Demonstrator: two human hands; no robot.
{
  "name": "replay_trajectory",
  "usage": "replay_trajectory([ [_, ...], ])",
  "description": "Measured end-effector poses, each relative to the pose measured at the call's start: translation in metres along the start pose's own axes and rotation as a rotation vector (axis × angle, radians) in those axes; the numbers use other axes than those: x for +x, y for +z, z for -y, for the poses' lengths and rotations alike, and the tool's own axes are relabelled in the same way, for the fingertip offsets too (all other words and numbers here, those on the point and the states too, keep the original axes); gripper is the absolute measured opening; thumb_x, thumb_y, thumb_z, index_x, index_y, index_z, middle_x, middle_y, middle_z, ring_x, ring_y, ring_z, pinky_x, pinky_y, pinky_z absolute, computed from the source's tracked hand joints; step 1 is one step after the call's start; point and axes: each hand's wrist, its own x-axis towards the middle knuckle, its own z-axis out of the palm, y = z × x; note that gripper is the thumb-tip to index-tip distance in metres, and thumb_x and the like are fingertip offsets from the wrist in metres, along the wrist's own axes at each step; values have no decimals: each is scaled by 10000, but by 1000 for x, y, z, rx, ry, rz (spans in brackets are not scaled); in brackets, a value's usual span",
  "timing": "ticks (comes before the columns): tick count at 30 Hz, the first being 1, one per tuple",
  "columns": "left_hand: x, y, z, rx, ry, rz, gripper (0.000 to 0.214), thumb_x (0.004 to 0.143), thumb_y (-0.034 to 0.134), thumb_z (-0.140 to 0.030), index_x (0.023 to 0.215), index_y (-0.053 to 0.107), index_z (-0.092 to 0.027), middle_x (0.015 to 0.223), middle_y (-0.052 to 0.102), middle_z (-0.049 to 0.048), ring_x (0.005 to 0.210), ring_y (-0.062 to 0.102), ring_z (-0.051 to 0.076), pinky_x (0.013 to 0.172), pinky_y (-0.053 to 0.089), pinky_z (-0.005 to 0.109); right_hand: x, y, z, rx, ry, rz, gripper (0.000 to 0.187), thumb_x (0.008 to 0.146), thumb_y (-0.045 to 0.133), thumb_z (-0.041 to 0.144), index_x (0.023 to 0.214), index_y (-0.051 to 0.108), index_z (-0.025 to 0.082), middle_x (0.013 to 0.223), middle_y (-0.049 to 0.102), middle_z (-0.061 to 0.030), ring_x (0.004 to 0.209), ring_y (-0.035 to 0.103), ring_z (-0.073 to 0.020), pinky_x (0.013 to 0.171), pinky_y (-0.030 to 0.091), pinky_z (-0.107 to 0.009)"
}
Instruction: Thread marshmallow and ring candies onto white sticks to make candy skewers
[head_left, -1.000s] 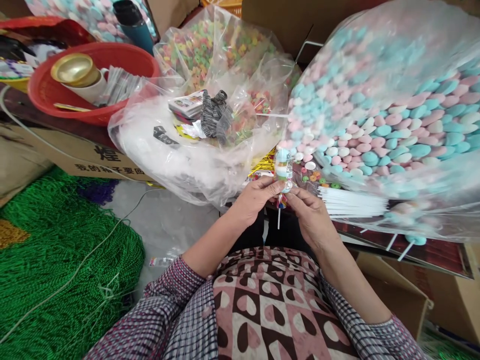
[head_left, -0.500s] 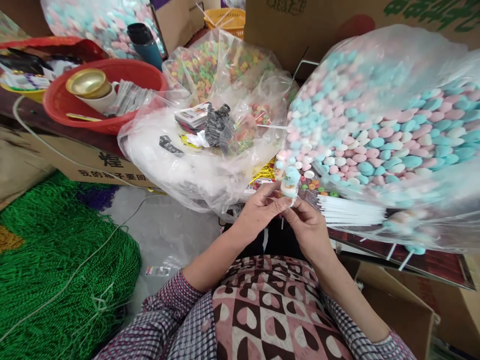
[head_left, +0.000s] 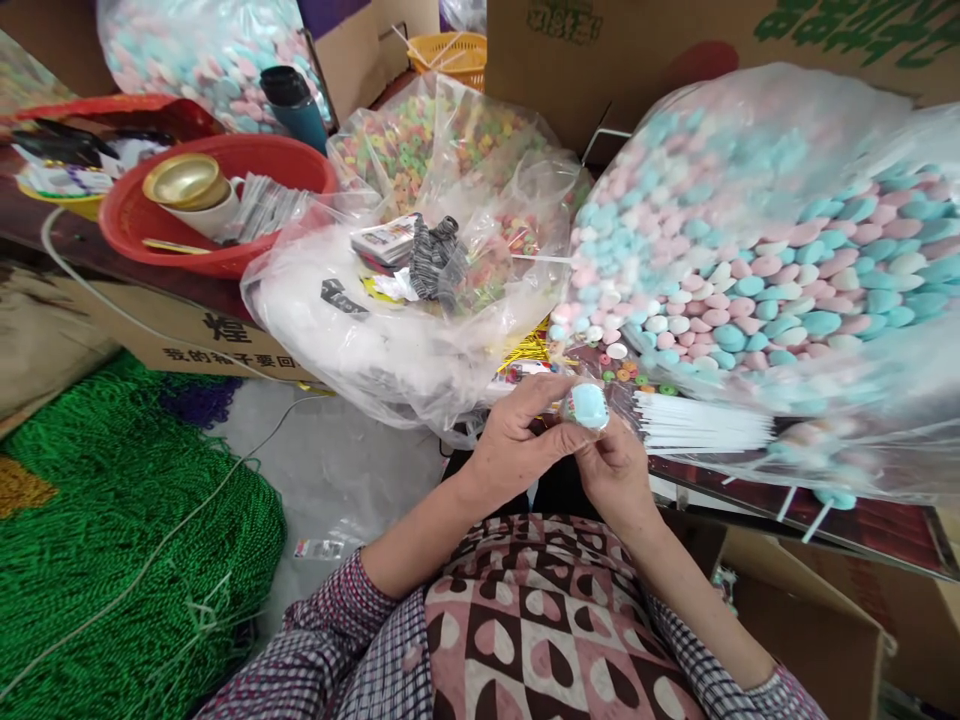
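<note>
My left hand (head_left: 517,435) is closed around the side of a wrapped marshmallow pop (head_left: 589,406), thumb below and index finger above. Its pale blue top tilts toward me, with colourful bits showing at its side under clear film. Just beneath, my right hand (head_left: 616,468) pinches the gathered lower end of the wrapper; the fingertips hide whatever stick is there. Close beyond the hands are yellow twist ties (head_left: 529,347) and small ring-shaped candies (head_left: 622,370). A bundle of white sticks (head_left: 701,424) lies right of my right hand.
A large clear bag of pink, blue and white marshmallows (head_left: 750,290) fills the right. Ring candies sit in another bag (head_left: 420,140) at the back. On the left are a red basin (head_left: 225,262), a dark bottle (head_left: 300,110) and green cords (head_left: 135,540); an open carton (head_left: 802,630) is lower right.
The marshmallow pop has come lower and tipped, so its blue top now faces me. Both hands have shifted slightly down, and my right hand has turned with its fingers closer together.
</note>
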Motion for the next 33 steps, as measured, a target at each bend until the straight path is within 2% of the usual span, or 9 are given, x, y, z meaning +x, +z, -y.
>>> replay_trajectory([
  [6,-6,5,-1,32,45,26,274,847,693,-286,1113,671,-227,1092,690,44,1042,624,174,978,484,323,-11,-6,-1,74,66,61,274,953,510,442,980,647,206,870,717,-60,787,666,-208,706,528,-319],
  [11,-16,12,-3,-32,-68,8,419,807,734,-297,1205,609,-254,1170,679,49,1086,620,192,1011,473,346,-26,-8,-2,189,62,94,240,967,500,413,975,630,211,879,710,-52,779,658,-188,719,528,-303],
  [16,-22,25,-3,-61,-172,66,232,843,686,-321,1056,654,-234,1028,692,30,965,621,170,931,494,307,-43,-18,-8,206,98,80,169,961,521,331,890,612,208,809,679,-25,731,621,-155,691,501,-266],
  [19,-25,37,4,-10,-272,184,211,867,651,-334,1049,659,-228,1032,675,27,975,604,163,918,482,282,-62,-36,-15,138,156,35,180,953,519,317,862,621,200,794,677,-32,720,614,-158,688,492,-272],
  [22,-27,47,19,63,-361,297,385,873,635,-333,1245,590,-247,1176,650,46,1090,585,179,1021,430,324,-97,-60,-28,59,306,-83,197,943,520,338,891,650,198,807,696,-47,735,628,-171,701,501,-286],
  [25,-27,52,32,101,-416,298,540,878,618,-350,1390,478,-255,1234,632,66,1148,573,188,1082,389,370,-148,-85,-50,19,558,-240,284,908,535,448,917,666,196,800,716,-62,751,659,-200,722,528,-317],
  [28,-23,53,36,138,-461,262,462,896,580,-400,1324,537,-233,1164,656,64,1133,588,190,1050,414,361,-205,-110,-76,-97,898,-522,474,742,595,652,861,669,199,745,721,-58,709,686,-235,715,551,-361],
  [31,-20,52,33,158,-493,253,409,888,575,-429,1234,596,-210,1110,684,61,1101,609,194,1031,428,355,-246,-137,-95,-239,1060,-669,557,659,560,723,807,647,194,727,715,-102,729,687,-296,733,541,-448],
  [33,-19,52,32,165,-514,271,398,883,572,-433,1204,616,-201,1090,696,61,1078,623,195,1024,435,355,-257,-154,-100,-333,1125,-730,590,613,574,713,834,653,172,819,722,-165,863,676,-368,828,505,-536],
])
